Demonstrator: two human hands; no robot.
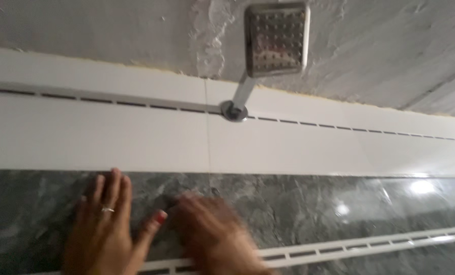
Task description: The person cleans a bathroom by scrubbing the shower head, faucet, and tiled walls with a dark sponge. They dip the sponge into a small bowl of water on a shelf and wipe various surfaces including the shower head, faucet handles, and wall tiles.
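Dark tile: a grey marbled tile (299,209) forms the lower band of the wall, directly below the white tile; both hands press on its left part.
Left hand: the left hand (103,229) lies flat on the dark tile, fingers spread apart and pointing up toward the white tile, holding nothing; a ring (108,209) sits on one finger. The flat palm looks like a way to press or feel the surface, in my judgement.
Right hand: the right hand (212,231) is just beside the left one on the dark tile, blurred by motion; whether its fingers are apart or together I cannot tell, and nothing shows in it.
White tile: a pale band (110,137) directly above the dark tile, with a vertical joint (206,127) running through it.
Trim strip: a slotted white strip (349,244) crosses the dark tile low down, passing under the hands.
Shower head: a square metal shower head (276,38) on an arm (244,91) stands well above the dark tile, fixed through the white tile.
Plaster: rough grey plaster (380,56) above the white tile, unfinished.
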